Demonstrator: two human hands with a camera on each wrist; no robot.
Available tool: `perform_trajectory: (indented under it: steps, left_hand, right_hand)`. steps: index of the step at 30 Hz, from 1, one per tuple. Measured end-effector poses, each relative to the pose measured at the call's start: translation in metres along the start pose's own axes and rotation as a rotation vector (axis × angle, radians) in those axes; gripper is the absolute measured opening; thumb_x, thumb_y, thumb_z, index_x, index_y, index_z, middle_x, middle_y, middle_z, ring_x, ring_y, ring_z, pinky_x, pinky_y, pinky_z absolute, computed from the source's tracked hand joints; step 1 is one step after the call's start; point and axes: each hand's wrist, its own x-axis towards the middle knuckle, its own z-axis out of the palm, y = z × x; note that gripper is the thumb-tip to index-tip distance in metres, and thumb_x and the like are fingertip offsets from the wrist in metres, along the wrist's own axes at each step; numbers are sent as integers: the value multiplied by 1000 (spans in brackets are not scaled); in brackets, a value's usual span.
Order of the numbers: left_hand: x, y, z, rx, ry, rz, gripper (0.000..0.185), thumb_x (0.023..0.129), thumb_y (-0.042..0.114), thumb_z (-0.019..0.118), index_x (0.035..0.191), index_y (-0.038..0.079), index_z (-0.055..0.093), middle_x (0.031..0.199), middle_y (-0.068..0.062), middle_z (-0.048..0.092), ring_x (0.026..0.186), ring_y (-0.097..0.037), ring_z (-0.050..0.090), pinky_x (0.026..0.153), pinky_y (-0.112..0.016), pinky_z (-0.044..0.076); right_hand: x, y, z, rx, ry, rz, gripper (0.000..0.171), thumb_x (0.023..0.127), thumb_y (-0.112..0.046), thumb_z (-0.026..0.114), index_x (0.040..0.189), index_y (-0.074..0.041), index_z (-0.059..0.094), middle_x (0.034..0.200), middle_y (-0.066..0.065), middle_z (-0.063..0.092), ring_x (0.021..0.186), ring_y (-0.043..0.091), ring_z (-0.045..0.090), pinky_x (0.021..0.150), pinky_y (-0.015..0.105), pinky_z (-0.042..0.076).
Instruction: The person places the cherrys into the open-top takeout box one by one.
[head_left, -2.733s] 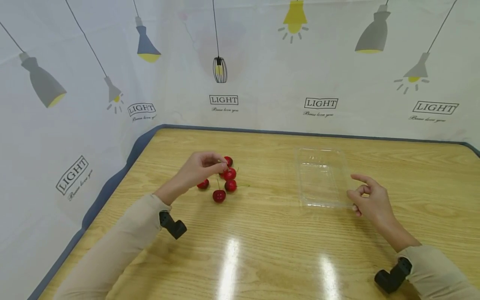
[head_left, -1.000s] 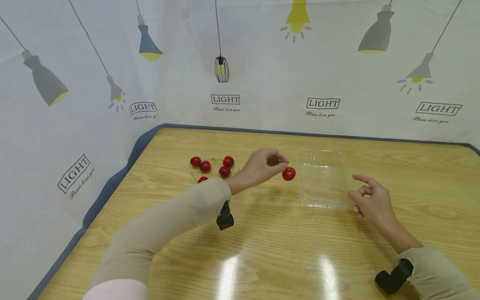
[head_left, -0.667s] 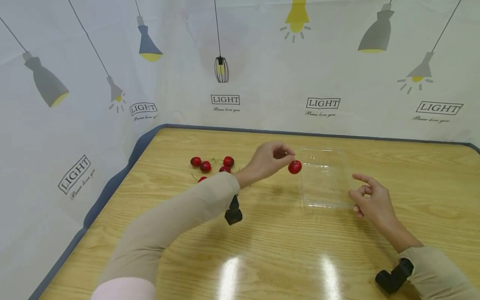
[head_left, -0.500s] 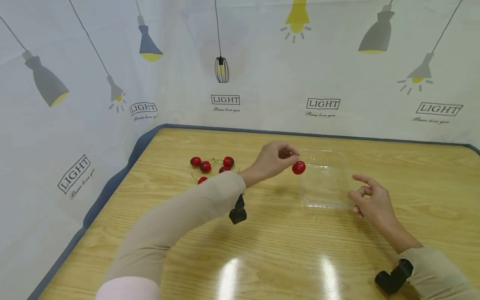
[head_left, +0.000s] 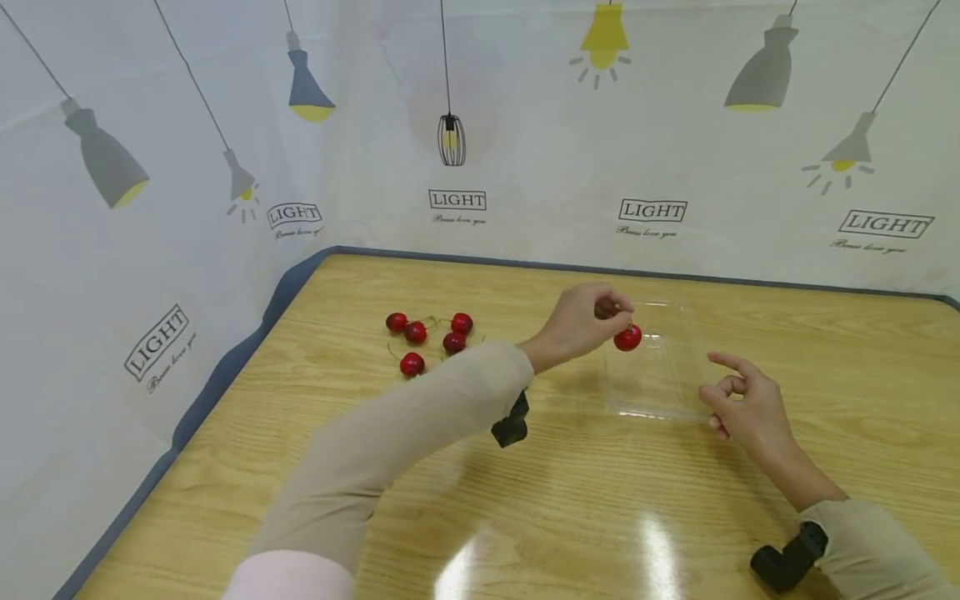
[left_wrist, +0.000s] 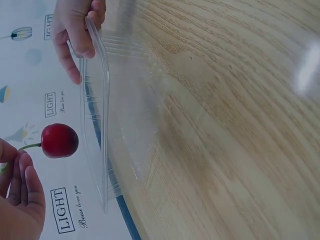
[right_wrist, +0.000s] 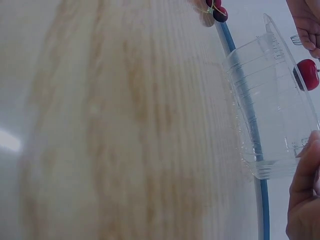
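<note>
My left hand [head_left: 581,325] pinches a red cherry [head_left: 627,337] by its green stem. In the head view the cherry hangs over the left part of a clear plastic box [head_left: 693,354]; the left wrist view has it above the rim. At the box's right side, my right hand [head_left: 750,404] pinches the rim between thumb and fingers. The left wrist view shows the thumb [left_wrist: 82,42] against that rim. I see nothing inside the box. More cherries [head_left: 415,332] with stems lie loosely grouped on the left of the table, partly near my left sleeve.
The wooden table [head_left: 600,500] ends at a dark blue edge along the back and left. Behind it hangs a white sheet [head_left: 525,125] printed with lamps. My left sleeve [head_left: 420,417] crosses in front of the loose cherries.
My left hand has left the cherry group and carried one cherry by its stem rightward, now over the box. The right hand has stayed at the box's rim. The head view has shifted slightly.
</note>
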Motion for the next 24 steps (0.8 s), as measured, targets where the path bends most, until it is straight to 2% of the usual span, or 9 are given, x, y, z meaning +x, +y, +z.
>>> perform_trajectory:
  steps: [5,14,17,24]
  left_hand:
    - [5,3,7,-5,-11,-8,8,85,10,57,90,6,62,81,2,59,70,-4,54,60,-14,45]
    - [15,11,8,15,3,-25,11,86,12,56,94,7,61,83,2,59,72,-3,54,61,-13,44]
    - [18,11,11,22,6,-24,9,85,12,57,92,8,61,82,3,59,71,-2,53,60,-13,43]
    - [20,7,18,7,-24,-69,6,84,10,58,89,7,61,79,4,58,70,-3,53,60,-13,43]
  right_hand:
    - [0,0,0,1,1,-7,52,87,-5,49,133,6,28,62,2,49,41,12,47,37,30,42]
    - [1,0,0,-19,8,12,52,86,-4,49,133,5,28,62,2,49,41,13,46,37,30,42]
    - [1,0,0,-23,9,13,52,86,-4,49,133,5,28,62,2,49,40,12,46,37,29,42]
    - [2,1,0,-35,15,18,53,87,-6,50,134,4,28,62,4,49,40,13,46,37,29,42]
